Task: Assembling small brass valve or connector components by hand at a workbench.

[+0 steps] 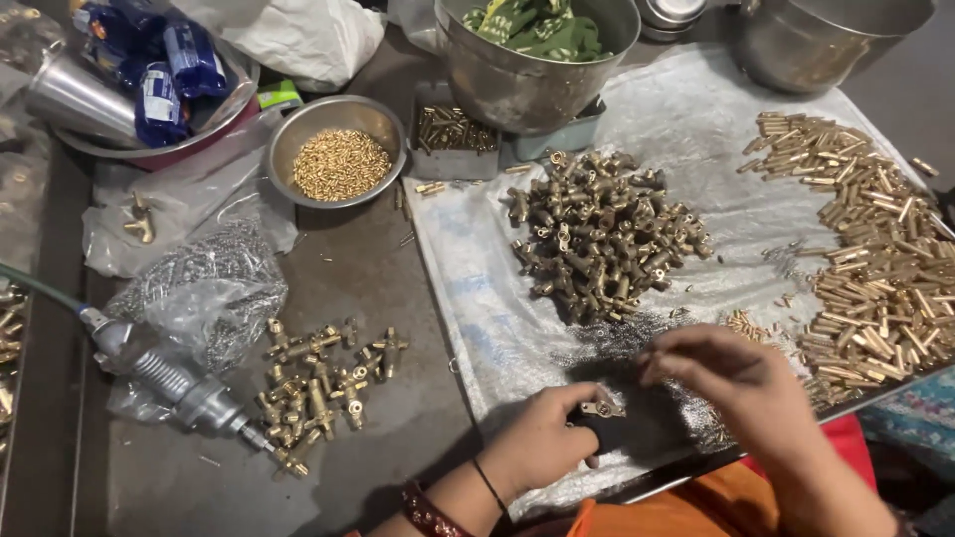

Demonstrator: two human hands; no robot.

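My left hand [545, 438] holds a small brass fitting [603, 408] between thumb and fingers, low in the middle of the view. Just to its right, my right hand [736, 378] has its fingertips pinched together close to the fitting, over a dark patch of fine metal springs [637, 343]; whether something tiny is pinched there I cannot tell. A big heap of brass valve bodies [602, 234] lies on the white plastic sheet [477, 288] beyond both hands. Brass tubes [875, 249] are spread in a long pile to the right.
A group of assembled brass fittings [318, 383] lies on the dark table at left, beside a pneumatic tool [189, 393] with a hose. A steel bowl of small gold pieces [340, 159], a plastic bag of springs [214, 283] and large steel pots [532, 60] stand behind.
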